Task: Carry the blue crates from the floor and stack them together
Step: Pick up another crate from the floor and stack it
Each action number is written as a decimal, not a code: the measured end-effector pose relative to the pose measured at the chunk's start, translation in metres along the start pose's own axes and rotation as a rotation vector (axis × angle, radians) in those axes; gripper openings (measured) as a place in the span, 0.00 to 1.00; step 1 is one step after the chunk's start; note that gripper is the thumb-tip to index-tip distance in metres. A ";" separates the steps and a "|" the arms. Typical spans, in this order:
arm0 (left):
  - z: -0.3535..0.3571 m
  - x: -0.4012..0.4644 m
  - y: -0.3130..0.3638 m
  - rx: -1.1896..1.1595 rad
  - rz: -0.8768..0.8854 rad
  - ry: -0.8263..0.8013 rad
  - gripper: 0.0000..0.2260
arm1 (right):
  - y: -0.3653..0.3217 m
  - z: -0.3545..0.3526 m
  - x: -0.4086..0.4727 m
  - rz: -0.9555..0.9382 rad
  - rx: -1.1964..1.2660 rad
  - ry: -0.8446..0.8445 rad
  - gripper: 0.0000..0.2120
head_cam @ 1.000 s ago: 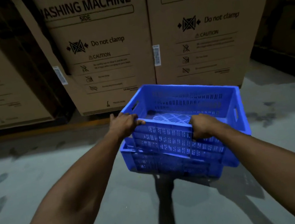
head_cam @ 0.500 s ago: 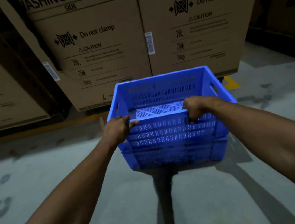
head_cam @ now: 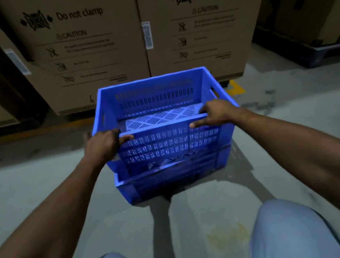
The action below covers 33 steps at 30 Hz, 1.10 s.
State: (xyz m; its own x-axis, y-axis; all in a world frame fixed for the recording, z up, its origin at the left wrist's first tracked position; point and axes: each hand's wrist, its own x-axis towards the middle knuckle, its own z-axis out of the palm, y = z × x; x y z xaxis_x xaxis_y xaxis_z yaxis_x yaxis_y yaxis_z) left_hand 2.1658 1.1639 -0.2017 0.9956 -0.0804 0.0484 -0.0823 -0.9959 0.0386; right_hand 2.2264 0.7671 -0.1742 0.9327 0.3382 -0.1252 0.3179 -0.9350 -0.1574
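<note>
A blue slotted upper crate point(head_cam: 157, 100) sits nested in a second blue lower crate point(head_cam: 171, 181) that rests on the grey floor. The upper one stands almost square over the lower one, with its near wall slightly raised. My left hand point(head_cam: 103, 145) grips the near left corner of the upper crate's rim, fingers curled over the edge. My right hand point(head_cam: 216, 113) holds the near rim further right, thumb inside and fingers pressed on the outer wall. The crates hold nothing.
Tall cardboard washing-machine boxes point(head_cam: 91, 42) stand close behind the crates. A dark pallet point(head_cam: 325, 53) with more boxes is at the right. A yellow floor marking point(head_cam: 236, 88) shows beside the crate. My knees point(head_cam: 293, 231) in light trousers are bent at the bottom.
The upper crate has swung from skewed to lined up over the lower one and sunk into it. My view has dropped lower, and my knees have come into view.
</note>
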 end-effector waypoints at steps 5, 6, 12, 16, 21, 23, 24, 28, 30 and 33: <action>0.001 -0.043 0.037 0.048 -0.112 0.090 0.33 | 0.014 -0.002 0.020 0.081 -0.201 -0.070 0.58; 0.001 -0.050 0.040 0.060 -0.121 0.080 0.32 | 0.012 -0.007 0.022 0.086 -0.199 -0.103 0.60; -0.015 -0.054 0.035 0.021 -0.108 -0.071 0.35 | 0.011 -0.006 0.000 0.139 -0.125 -0.152 0.58; -0.009 -0.040 0.027 0.021 -0.079 -0.014 0.33 | 0.000 0.000 -0.014 0.156 -0.158 -0.063 0.48; -0.011 -0.024 -0.003 -0.086 -0.102 -0.034 0.42 | -0.019 0.011 -0.018 0.098 -0.133 -0.033 0.48; 0.001 -0.042 0.009 -0.092 -0.153 0.037 0.40 | -0.020 0.009 -0.021 0.120 -0.153 -0.011 0.47; 0.007 -0.055 0.021 -0.097 -0.193 0.066 0.37 | -0.020 0.006 -0.022 0.141 -0.174 -0.013 0.48; 0.008 -0.084 0.048 -0.139 -0.212 -0.022 0.39 | -0.017 0.003 -0.022 0.163 -0.157 -0.018 0.53; 0.009 -0.084 0.044 -0.073 -0.168 0.027 0.40 | -0.015 0.015 -0.036 0.127 -0.124 0.092 0.51; 0.012 -0.085 0.049 -0.074 -0.061 0.101 0.37 | -0.008 0.050 -0.059 0.055 -0.162 0.303 0.39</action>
State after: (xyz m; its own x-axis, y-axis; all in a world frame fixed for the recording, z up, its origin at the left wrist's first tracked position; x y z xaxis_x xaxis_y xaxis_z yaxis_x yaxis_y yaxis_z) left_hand 2.0780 1.1218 -0.2163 0.9896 -0.0112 0.1436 -0.0283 -0.9927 0.1176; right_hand 2.1604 0.7596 -0.2147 0.9496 0.2627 0.1712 0.2663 -0.9639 0.0019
